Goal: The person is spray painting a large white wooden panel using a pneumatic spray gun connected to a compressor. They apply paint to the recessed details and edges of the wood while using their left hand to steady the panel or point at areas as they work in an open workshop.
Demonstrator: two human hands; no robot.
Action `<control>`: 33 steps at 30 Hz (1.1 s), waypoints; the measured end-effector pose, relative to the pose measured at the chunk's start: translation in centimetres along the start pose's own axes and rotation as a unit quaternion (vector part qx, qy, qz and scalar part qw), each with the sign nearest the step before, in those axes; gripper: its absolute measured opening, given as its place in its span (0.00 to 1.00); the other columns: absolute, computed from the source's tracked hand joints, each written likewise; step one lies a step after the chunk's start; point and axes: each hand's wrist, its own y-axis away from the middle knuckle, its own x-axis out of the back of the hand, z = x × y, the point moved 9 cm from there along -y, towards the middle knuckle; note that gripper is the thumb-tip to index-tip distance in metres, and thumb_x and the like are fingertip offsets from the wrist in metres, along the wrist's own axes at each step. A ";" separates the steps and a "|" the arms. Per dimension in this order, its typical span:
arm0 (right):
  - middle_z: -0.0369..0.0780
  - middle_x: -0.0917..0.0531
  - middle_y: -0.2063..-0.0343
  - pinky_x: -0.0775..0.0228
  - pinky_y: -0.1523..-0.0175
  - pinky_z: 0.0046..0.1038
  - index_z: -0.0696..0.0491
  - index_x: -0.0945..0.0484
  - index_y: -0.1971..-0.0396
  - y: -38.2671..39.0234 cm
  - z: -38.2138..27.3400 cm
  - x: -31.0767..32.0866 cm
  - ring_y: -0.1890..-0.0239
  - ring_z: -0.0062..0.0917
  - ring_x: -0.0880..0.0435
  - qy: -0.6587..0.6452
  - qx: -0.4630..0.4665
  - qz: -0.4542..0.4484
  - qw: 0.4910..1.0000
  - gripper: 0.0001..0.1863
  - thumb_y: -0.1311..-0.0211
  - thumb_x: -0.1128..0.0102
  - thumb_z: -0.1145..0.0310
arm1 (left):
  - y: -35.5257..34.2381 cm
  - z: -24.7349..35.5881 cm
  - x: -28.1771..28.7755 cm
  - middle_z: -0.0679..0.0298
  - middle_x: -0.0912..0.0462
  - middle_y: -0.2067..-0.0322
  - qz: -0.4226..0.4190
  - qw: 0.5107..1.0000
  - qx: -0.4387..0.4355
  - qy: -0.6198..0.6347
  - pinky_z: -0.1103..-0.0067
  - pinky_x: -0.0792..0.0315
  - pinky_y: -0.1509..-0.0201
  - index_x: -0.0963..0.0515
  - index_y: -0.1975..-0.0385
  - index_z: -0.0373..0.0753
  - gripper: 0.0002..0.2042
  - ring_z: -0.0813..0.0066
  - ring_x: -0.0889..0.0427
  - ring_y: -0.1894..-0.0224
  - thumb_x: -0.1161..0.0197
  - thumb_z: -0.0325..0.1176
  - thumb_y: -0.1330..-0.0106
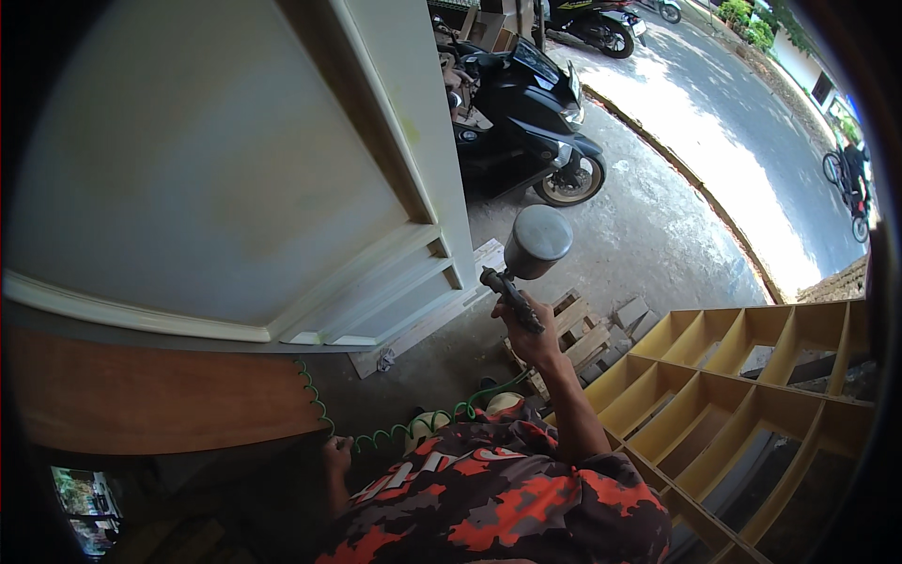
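Observation:
My right hand (533, 334) is closed around the dark grip of a spray gun (512, 299), held out ahead at about the middle of the view. A grey metal paint cup (539, 242) sits on top of the gun. Lower down, my left hand (338, 455) is closed on a green coiled air hose (383, 437), which loops across in front of my body toward the right. To the left of the gun, and apart from it, stands a large whitish panelled door (216, 160) with raised mouldings and brownish shading along its recesses.
A brown wooden board (160, 395) lies at the lower left. Wooden pallet pieces (581, 334) rest beyond my right arm, and a yellowish compartmented wooden frame (714, 404) fills the right. A black motor scooter (526, 122) is parked behind the door, near the road (723, 122).

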 end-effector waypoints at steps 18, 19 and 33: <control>0.41 0.15 0.76 0.25 0.64 0.32 0.58 0.14 0.61 -3.1 -1.2 2.0 0.74 0.22 0.18 -0.007 0.027 0.037 0.999 0.09 0.26 0.33 0.67 | 0.1 2.5 -2.5 0.57 0.12 0.68 0.009 0.999 0.008 0.038 0.67 0.22 0.54 0.15 0.64 0.33 0.16 0.70 0.15 0.64 0.26 0.42 0.31; 0.40 0.15 0.77 0.26 0.65 0.31 0.58 0.13 0.61 -3.3 -1.1 2.1 0.75 0.21 0.19 -0.005 0.012 0.039 0.999 0.09 0.26 0.33 0.67 | -0.4 2.7 -2.4 0.57 0.12 0.68 0.013 0.999 0.009 0.037 0.67 0.22 0.54 0.15 0.63 0.33 0.16 0.69 0.15 0.63 0.26 0.42 0.31; 0.38 0.15 0.77 0.27 0.67 0.31 0.59 0.13 0.61 -2.9 0.1 3.3 0.75 0.20 0.19 -0.031 -0.022 0.034 0.999 0.08 0.26 0.33 0.69 | -1.8 1.7 -4.8 0.57 0.12 0.68 -0.002 0.998 0.022 0.063 0.66 0.22 0.55 0.16 0.63 0.34 0.16 0.68 0.15 0.64 0.26 0.43 0.31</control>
